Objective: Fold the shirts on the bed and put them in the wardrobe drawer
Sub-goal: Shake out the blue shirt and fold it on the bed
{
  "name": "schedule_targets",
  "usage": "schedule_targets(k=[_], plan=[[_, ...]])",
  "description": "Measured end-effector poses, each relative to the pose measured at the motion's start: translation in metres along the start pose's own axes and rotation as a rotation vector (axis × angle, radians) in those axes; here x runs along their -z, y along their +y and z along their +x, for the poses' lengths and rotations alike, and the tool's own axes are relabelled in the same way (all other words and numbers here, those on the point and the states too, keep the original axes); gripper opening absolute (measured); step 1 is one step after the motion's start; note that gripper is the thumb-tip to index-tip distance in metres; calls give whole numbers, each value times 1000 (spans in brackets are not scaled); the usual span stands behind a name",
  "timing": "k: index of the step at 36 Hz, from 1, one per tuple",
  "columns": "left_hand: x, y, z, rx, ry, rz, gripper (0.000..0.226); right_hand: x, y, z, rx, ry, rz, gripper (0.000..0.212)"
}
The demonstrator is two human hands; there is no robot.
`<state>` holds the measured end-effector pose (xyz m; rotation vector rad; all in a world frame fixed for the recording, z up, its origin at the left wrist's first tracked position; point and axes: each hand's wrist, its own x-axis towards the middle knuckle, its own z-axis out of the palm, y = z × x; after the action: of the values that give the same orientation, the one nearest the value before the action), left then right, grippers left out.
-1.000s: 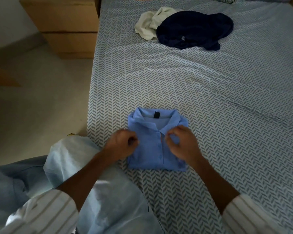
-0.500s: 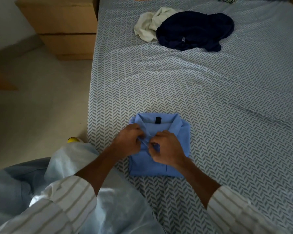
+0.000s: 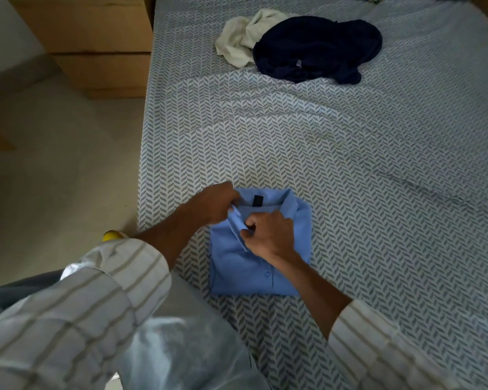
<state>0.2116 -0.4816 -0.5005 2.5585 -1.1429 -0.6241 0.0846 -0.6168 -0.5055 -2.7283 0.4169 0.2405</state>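
A light blue collared shirt (image 3: 237, 271) lies folded into a neat rectangle near the bed's left edge, collar towards the far side. My left hand (image 3: 212, 204) pinches the left collar flap near the neckline. My right hand (image 3: 268, 235) grips the tip of that same flap over the button placket. At the far end of the bed a dark navy shirt (image 3: 316, 49) lies crumpled, partly on top of a cream shirt (image 3: 237, 40).
The bed (image 3: 378, 192) has a grey herringbone sheet. A wooden cabinet with drawers (image 3: 96, 52) stands on the floor by the bed's far left corner. Beige floor (image 3: 54, 178) runs along the left. My leg in pale trousers fills the lower left.
Both hands moved from the sides of the shirt front to the collar and now pinch its left flap. The camera shifted slightly closer.
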Motion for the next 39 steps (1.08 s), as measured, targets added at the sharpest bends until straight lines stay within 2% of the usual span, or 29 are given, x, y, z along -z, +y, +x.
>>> schedule_targets(k=[4, 7, 10, 14, 17, 20, 22, 24, 27, 30, 35, 39], plan=[[7, 0, -1, -51, 51, -31, 18, 2, 2, -5, -28, 16, 12, 26], [11, 0, -5, -84, 62, -59, 15, -2, -1, 1, -57, -13, 103, 33], [16, 1, -7, -84, 74, -56, 20, -2, -5, 8, -40, -20, 114, 40], [18, -1, -9, -61, 44, -26, 24, 3, -8, 7, 14, -55, -10, 32], [13, -4, -12, -47, 31, 62, 30, 4, 4, 11, 70, -105, 11, 34], [10, 6, -13, -34, 87, 177, 37, 13, 30, 24, 171, -48, 181, 16], [8, 20, -13, -10, 91, 177, 41, 22, 54, 39, 227, -27, 272, 38], [2, 36, -12, 43, 75, 54, 41, 35, 73, 57, 230, -37, 157, 44], [-6, 61, -5, 153, 25, -60, 27, 55, 88, 78, 169, -134, -124, 40], [-21, 78, 6, 196, -38, -143, 35, 74, 87, 83, 178, -272, -310, 34], [-35, 90, 12, 279, -116, -192, 48, 81, 80, 91, 227, -419, -399, 27], [-37, 85, 7, 325, -94, -262, 45, 82, 82, 91, 214, -449, -310, 22]])
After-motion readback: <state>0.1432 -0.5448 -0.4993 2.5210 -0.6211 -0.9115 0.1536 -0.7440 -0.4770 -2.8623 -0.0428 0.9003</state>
